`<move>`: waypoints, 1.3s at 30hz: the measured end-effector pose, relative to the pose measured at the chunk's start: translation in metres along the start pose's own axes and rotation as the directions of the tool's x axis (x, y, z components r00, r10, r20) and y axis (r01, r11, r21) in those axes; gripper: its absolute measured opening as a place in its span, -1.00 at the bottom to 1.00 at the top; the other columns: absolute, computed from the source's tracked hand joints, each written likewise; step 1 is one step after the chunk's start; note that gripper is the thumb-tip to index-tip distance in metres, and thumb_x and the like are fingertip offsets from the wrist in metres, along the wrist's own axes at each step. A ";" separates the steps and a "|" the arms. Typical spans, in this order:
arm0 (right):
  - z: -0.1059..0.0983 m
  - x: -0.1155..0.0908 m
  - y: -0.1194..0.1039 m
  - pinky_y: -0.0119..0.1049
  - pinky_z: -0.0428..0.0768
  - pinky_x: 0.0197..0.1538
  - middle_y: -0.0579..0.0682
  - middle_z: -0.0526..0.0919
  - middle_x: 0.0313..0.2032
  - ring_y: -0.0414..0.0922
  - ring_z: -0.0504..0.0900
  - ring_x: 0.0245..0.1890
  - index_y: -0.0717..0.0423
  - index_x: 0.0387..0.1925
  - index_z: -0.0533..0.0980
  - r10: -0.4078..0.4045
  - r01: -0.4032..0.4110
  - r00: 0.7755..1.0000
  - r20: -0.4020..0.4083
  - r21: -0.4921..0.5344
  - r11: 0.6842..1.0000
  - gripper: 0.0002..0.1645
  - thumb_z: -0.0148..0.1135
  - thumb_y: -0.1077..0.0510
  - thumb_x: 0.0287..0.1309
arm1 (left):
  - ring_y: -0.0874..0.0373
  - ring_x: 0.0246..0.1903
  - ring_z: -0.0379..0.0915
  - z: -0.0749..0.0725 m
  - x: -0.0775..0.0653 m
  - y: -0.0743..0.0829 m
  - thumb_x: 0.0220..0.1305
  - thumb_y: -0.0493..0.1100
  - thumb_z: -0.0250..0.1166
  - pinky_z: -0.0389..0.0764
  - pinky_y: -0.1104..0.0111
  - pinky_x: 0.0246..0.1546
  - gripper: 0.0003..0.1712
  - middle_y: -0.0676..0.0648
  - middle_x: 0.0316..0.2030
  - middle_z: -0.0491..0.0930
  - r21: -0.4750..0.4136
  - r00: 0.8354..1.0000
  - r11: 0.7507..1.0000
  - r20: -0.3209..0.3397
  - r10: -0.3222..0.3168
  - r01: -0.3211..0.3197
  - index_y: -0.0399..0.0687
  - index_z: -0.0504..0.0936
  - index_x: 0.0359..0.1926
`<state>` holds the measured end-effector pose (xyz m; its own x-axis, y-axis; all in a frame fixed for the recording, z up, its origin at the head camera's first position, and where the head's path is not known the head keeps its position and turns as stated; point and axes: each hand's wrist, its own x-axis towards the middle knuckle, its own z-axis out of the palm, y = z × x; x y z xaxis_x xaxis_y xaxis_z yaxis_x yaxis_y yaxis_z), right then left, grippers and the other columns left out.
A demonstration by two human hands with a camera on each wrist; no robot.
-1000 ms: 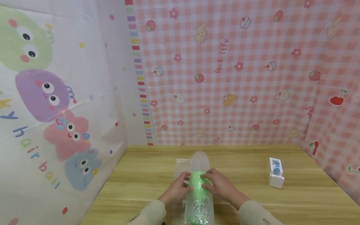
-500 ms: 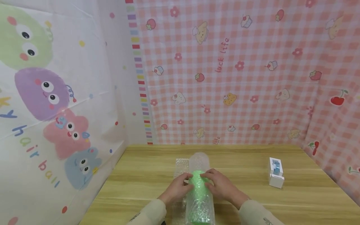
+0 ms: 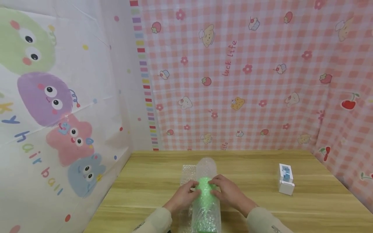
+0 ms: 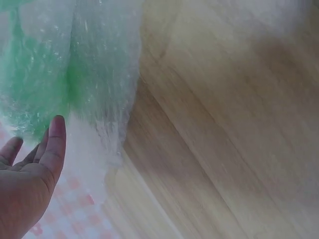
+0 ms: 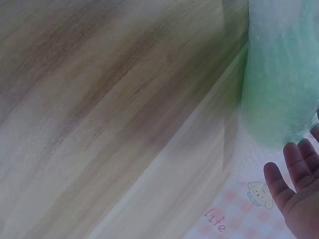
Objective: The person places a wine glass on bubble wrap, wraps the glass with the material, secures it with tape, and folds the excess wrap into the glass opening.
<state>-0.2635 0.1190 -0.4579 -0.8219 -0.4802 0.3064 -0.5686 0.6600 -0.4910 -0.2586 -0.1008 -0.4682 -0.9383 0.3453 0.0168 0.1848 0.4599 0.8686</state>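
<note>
A green, rounded object (image 3: 205, 194) lies lengthwise on the table, wrapped in clear bubble wrap (image 3: 206, 166); the wrap hides its kind. My left hand (image 3: 183, 194) touches its left side with fingertips and thumb. From the right, my right hand (image 3: 228, 191) touches it the same way, thumb and fingers spread apart. In the left wrist view the left fingers (image 4: 56, 144) reach up to the green end through the film. The right wrist view has the right fingers (image 5: 294, 169) extended at the rounded green end.
A flat strip of bubble wrap (image 3: 188, 171) lies beside the roll on the left. On the right of the wooden table (image 3: 250, 165) stands a white tape dispenser (image 3: 286, 187) with a blue part. Printed curtains (image 3: 233, 113) hang along the back and sides.
Both hands stay at the sides of the wrapped green object, with only slight finger shifts. The wrapped object moves barely at all.
</note>
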 end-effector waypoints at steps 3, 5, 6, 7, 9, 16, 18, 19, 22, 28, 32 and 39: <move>0.000 0.000 -0.001 0.04 0.60 0.01 0.10 0.54 0.00 0.06 0.58 -0.03 0.27 0.06 0.58 0.007 -0.007 1.000 -0.004 -0.008 1.000 -0.60 0.35 0.21 0.21 | -0.15 0.03 0.52 0.000 0.000 0.001 0.39 -0.06 0.27 0.62 0.00 -0.08 -0.49 -0.28 0.22 0.44 -0.007 1.000 1.000 0.004 -0.006 0.006 -0.23 0.44 0.23; 0.001 0.000 -0.002 0.01 0.61 -0.02 0.09 0.53 -0.02 0.03 0.58 -0.05 0.26 0.06 0.58 0.012 -0.012 1.000 -0.007 -0.017 1.000 -0.60 0.35 0.20 0.20 | -0.15 0.03 0.52 0.000 0.000 0.002 0.37 -0.10 0.30 0.62 0.01 -0.08 -0.51 -0.28 0.21 0.44 -0.023 1.000 1.000 0.002 -0.005 0.006 -0.23 0.44 0.21; 0.001 0.000 -0.002 0.01 0.61 -0.02 0.08 0.53 -0.02 0.02 0.58 -0.06 0.25 0.07 0.58 0.016 -0.016 1.000 -0.006 -0.020 1.000 -0.59 0.35 0.19 0.20 | -0.14 0.03 0.52 0.000 0.001 0.001 0.37 -0.12 0.29 0.62 0.02 -0.07 -0.52 -0.28 0.21 0.44 -0.038 1.000 0.999 0.001 -0.008 0.008 -0.23 0.45 0.21; 0.000 0.000 -0.003 0.00 0.61 -0.02 0.07 0.53 -0.03 0.01 0.58 -0.06 0.24 0.07 0.58 0.017 -0.017 1.000 -0.006 -0.022 1.000 -0.59 0.35 0.18 0.20 | -0.14 0.03 0.52 0.000 0.001 0.001 0.37 -0.13 0.29 0.61 0.02 -0.07 -0.53 -0.28 0.20 0.44 -0.051 1.000 0.999 0.000 -0.011 0.011 -0.22 0.45 0.20; 0.000 0.001 -0.002 0.00 0.61 -0.04 0.06 0.54 -0.05 0.00 0.58 -0.08 0.23 0.07 0.58 0.014 -0.014 1.000 -0.001 -0.021 1.000 -0.60 0.35 0.18 0.21 | -0.14 0.03 0.52 0.000 0.002 0.000 0.37 -0.15 0.29 0.61 0.03 -0.06 -0.55 -0.27 0.20 0.44 -0.069 1.000 0.997 -0.001 -0.017 0.017 -0.22 0.45 0.20; -0.003 0.001 0.002 -0.05 0.61 -0.12 0.01 0.55 -0.06 -0.03 0.57 -0.13 0.19 0.07 0.57 0.017 -0.018 1.000 0.025 0.006 1.000 -0.63 0.30 0.21 0.23 | -0.14 0.02 0.52 0.001 0.003 0.001 0.36 -0.18 0.29 0.62 0.04 -0.07 -0.56 -0.28 0.19 0.44 -0.084 1.000 0.996 -0.011 -0.012 0.011 -0.24 0.46 0.18; -0.003 0.000 0.003 -0.04 0.62 -0.13 0.01 0.55 -0.05 -0.02 0.58 -0.13 0.18 0.08 0.57 0.016 -0.017 0.999 0.032 0.019 1.000 -0.62 0.31 0.20 0.23 | -0.15 0.02 0.52 0.002 0.003 0.001 0.36 -0.17 0.29 0.62 0.02 -0.07 -0.56 -0.29 0.19 0.45 -0.074 1.000 0.997 -0.020 -0.010 0.009 -0.23 0.46 0.18; -0.003 0.000 0.003 -0.04 0.62 -0.12 0.01 0.55 -0.05 -0.02 0.58 -0.12 0.18 0.08 0.57 0.017 -0.018 0.999 0.035 0.024 1.000 -0.62 0.31 0.19 0.24 | -0.15 0.02 0.52 0.002 0.003 0.001 0.36 -0.16 0.30 0.61 0.01 -0.07 -0.56 -0.29 0.19 0.45 -0.065 1.000 0.998 -0.025 -0.009 0.007 -0.22 0.47 0.18; -0.003 0.001 0.003 -0.02 0.61 -0.11 0.02 0.55 -0.04 -0.01 0.58 -0.12 0.19 0.08 0.57 0.021 -0.023 0.999 0.040 0.035 0.999 -0.62 0.31 0.19 0.24 | -0.18 0.03 0.52 0.004 0.002 -0.001 0.36 -0.13 0.29 0.60 -0.03 -0.06 -0.56 -0.29 0.19 0.46 -0.044 0.999 0.999 -0.033 0.000 -0.002 -0.20 0.46 0.18; -0.001 0.001 0.002 -0.01 0.62 -0.08 0.02 0.53 -0.07 -0.01 0.57 -0.10 0.21 0.07 0.58 0.010 -0.011 0.999 0.034 0.019 1.000 -0.61 0.33 0.19 0.22 | -0.24 0.07 0.48 0.005 0.001 -0.002 0.39 -0.15 0.26 0.58 -0.07 -0.04 -0.56 -0.33 0.20 0.44 -0.039 0.999 0.999 -0.032 0.008 -0.009 -0.23 0.43 0.20; -0.001 0.001 0.003 -0.04 0.62 -0.10 0.02 0.55 -0.07 -0.01 0.58 -0.13 0.21 0.05 0.57 -0.012 0.011 1.000 0.021 0.017 1.000 -0.61 0.34 0.19 0.20 | -0.26 0.08 0.47 0.004 0.000 -0.002 0.40 -0.18 0.23 0.58 -0.08 -0.02 -0.54 -0.37 0.21 0.42 -0.053 1.000 0.999 -0.021 0.002 -0.003 -0.26 0.39 0.23; -0.003 0.000 0.002 0.00 0.63 -0.10 0.07 0.57 -0.06 0.03 0.61 -0.13 0.24 0.04 0.54 0.009 -0.011 1.000 0.027 0.056 0.998 -0.59 0.36 0.17 0.19 | -0.24 0.07 0.47 0.004 0.001 -0.001 0.40 -0.20 0.22 0.59 -0.06 -0.04 -0.54 -0.36 0.20 0.41 -0.079 1.000 0.997 -0.018 -0.001 -0.001 -0.28 0.37 0.24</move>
<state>-0.2646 0.1221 -0.4561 -0.8260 -0.4893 0.2799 -0.5569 0.6317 -0.5392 -0.2583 -0.0976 -0.4715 -0.9435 0.3306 0.0249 0.1618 0.3936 0.9049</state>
